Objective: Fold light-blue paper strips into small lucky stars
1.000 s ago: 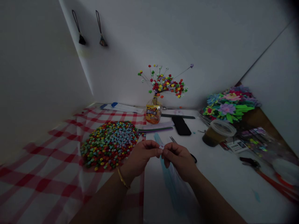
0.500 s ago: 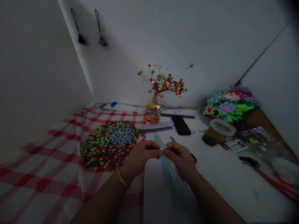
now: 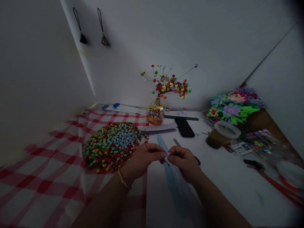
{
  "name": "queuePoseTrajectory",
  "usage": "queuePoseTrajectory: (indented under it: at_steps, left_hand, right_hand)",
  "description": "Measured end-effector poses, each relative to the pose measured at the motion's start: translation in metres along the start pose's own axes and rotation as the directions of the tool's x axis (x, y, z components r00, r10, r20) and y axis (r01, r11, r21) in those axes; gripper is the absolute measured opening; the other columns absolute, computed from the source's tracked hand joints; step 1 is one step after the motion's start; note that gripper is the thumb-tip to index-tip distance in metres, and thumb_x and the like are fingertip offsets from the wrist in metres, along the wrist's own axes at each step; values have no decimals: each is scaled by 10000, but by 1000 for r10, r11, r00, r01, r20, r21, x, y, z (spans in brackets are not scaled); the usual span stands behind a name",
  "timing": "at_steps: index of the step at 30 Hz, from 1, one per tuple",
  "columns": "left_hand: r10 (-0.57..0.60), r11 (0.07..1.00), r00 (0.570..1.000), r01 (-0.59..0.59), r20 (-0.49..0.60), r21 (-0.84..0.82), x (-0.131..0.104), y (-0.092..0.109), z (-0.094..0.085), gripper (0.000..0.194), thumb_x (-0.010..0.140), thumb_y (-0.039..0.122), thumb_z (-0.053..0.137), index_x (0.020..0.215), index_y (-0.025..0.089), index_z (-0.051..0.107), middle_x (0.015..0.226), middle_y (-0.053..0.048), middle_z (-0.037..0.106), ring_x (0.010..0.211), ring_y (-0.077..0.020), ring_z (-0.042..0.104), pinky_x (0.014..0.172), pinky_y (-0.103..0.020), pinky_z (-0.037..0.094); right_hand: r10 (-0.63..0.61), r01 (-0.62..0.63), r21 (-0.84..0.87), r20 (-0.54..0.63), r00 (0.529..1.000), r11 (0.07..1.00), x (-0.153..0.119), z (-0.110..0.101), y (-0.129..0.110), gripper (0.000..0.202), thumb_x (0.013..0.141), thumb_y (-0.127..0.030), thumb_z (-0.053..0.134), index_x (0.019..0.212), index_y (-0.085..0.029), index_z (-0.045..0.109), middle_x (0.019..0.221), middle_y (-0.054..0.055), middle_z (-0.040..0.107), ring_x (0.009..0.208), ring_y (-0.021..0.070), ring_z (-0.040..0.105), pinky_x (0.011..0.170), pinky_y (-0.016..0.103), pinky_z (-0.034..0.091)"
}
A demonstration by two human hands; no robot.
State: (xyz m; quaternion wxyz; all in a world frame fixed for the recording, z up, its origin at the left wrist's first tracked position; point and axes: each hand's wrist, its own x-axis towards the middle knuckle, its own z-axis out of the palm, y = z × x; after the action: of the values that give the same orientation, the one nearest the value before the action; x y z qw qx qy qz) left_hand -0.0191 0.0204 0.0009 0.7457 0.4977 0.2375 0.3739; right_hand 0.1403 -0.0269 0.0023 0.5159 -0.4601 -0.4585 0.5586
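Note:
My left hand and my right hand meet above the white table, fingertips pinched on a small pale paper strip. Most of the strip hides behind the fingers, so its folds cannot be made out. Light blue paper strips lie lengthwise beneath both hands. Scissors rest just beyond my right hand, partly covered by it. To the left of my left hand spreads a large heap of small folded paper stars in many colours.
A bottle holds wire stems topped with paper stars. Around it lie a black phone, a lidded cup of brown liquid, pliers with orange handles and fuzzy flowers. A red checked cloth covers the left side.
My fingertips have shifted slightly on the paper strip, with a little more gap between the two hands. The whole view has moved a touch; other things lie where they were.

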Motion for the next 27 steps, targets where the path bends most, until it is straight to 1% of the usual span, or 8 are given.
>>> queuePoseTrajectory:
  at_steps: [4, 7, 11, 14, 17, 21, 24, 27]
  left_hand:
    - [-38, 996, 999, 37, 18, 81, 0, 4, -1, 89, 659, 206, 730, 684, 124, 705, 569, -11, 639, 562, -115, 554, 600, -250, 423]
    - [-25, 986, 999, 32, -44, 162, 0, 6, 1, 67, 679, 195, 688, 672, 129, 686, 561, 0, 623, 562, -113, 542, 602, -249, 415]
    - [40, 976, 993, -15, -114, 215, 2, 5, 4, 85, 710, 193, 642, 643, 142, 654, 569, 21, 594, 562, -101, 517, 602, -241, 398]
    - [44, 984, 993, -24, -107, 175, 2, 4, 4, 115, 728, 232, 654, 658, 140, 653, 575, 18, 594, 571, -100, 519, 603, -239, 395]
    - [-2, 997, 998, 6, -64, 71, 2, 2, 1, 133, 714, 264, 688, 705, 132, 669, 600, 2, 619, 584, -109, 540, 605, -247, 405]
    - [-34, 999, 999, 35, -36, 26, 1, 0, -1, 121, 667, 224, 730, 715, 125, 681, 594, -7, 636, 568, -110, 541, 580, -243, 397]
    - [-41, 999, 998, 43, -56, 32, 1, 1, 0, 98, 660, 201, 728, 662, 119, 675, 567, -6, 629, 540, -98, 520, 555, -236, 382]
    - [-19, 1000, 994, 20, -103, 14, 2, 3, 3, 110, 667, 202, 721, 621, 118, 667, 544, 1, 608, 531, -89, 504, 551, -233, 374]
  right_hand:
    - [36, -36, -28, 21, 999, 999, -1, -1, -1, 138, 619, -261, 697, 609, -177, 588, 564, -28, 554, 556, 118, 461, 583, 288, 332]
    - [36, -36, -51, 1, 999, 998, 0, 1, -1, 136, 634, -258, 687, 624, -175, 580, 557, -40, 528, 542, 105, 443, 566, 273, 324]
    - [27, -26, -103, 10, 1000, 994, 1, 4, -3, 140, 654, -275, 675, 630, -174, 581, 558, -32, 547, 553, 111, 466, 573, 272, 350]
    - [9, -9, -120, 1, 1000, 993, 1, 5, -4, 141, 675, -291, 658, 628, -180, 586, 558, -29, 552, 557, 116, 474, 586, 281, 372]
    - [10, -9, -82, 5, 1000, 997, 1, 3, -3, 153, 697, -310, 650, 639, -185, 587, 562, -26, 561, 563, 123, 491, 605, 294, 391]
    - [1, 0, -55, 30, 1000, 998, 0, 2, -2, 161, 696, -307, 660, 629, -184, 580, 560, -25, 567, 564, 123, 496, 608, 295, 397]
    - [2, 0, -59, 28, 1000, 998, -1, 4, -3, 164, 683, -301, 668, 617, -182, 577, 545, -28, 565, 553, 120, 489, 590, 284, 384]
    - [2, -1, -78, 10, 1000, 997, 0, 6, -5, 165, 685, -304, 670, 622, -176, 586, 546, -24, 579, 542, 113, 484, 584, 280, 384]
